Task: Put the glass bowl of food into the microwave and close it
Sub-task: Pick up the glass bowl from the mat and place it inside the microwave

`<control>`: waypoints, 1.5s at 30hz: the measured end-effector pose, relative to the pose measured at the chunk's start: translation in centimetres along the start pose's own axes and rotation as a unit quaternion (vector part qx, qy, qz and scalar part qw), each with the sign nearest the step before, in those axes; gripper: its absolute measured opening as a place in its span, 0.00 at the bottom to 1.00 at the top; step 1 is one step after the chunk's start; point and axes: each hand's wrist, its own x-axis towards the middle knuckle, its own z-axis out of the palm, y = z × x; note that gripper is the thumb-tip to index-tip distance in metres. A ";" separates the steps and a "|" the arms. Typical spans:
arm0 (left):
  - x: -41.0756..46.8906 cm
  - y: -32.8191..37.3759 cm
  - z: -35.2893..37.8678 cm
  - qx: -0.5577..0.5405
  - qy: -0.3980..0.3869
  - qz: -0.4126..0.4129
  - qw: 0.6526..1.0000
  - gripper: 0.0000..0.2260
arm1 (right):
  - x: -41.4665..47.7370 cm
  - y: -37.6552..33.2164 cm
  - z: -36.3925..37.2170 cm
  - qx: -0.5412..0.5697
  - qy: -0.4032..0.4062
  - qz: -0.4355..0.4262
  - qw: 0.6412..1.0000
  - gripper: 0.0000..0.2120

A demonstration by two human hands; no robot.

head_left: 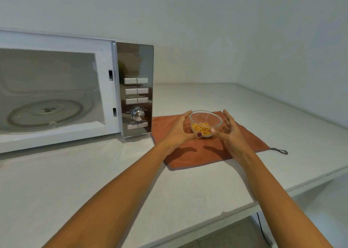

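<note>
A small glass bowl [205, 118] with yellow food in its bottom sits on an orange cloth [190, 154], to the right of the microwave [105, 97]. My left hand [178, 130] wraps the bowl's left side, thumb across its front. My right hand [228, 132] is at the bowl's right side: its thumb touches the glass, its fingers are spread a little off the rim. The microwave stands open, showing an empty cavity and the glass turntable [45, 114]. Its door is out of view to the left.
The microwave's mirrored control panel [138, 89] with buttons and a knob lies between the cavity and the bowl. The pale counter [207, 95] runs to a wall corner at the back right. Its front edge drops to the floor at lower right, where a black cable [263, 232] hangs.
</note>
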 end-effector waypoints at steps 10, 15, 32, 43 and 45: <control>4.6 -2.3 0.8 0.019 -0.006 0.006 1.000 0.40 | 2.8 1.2 -1.6 -0.038 -0.080 0.016 0.996 0.54; 5.0 -2.7 1.1 0.006 -0.015 0.014 1.000 0.39 | 3.3 1.8 -1.7 -0.039 -0.063 0.004 0.997 0.51; 2.8 -2.2 0.6 -0.009 0.010 -0.035 0.999 0.46 | 1.6 1.3 -0.2 -0.025 -0.022 -0.015 0.999 0.42; -3.0 0.5 -1.7 0.012 0.031 -0.003 0.999 0.45 | -3.0 -1.0 3.3 -0.018 -0.016 -0.079 0.997 0.39; -4.3 0.9 -2.5 0.009 0.030 -0.004 1.000 0.44 | -4.0 -1.5 4.3 -0.011 -0.018 -0.085 0.996 0.38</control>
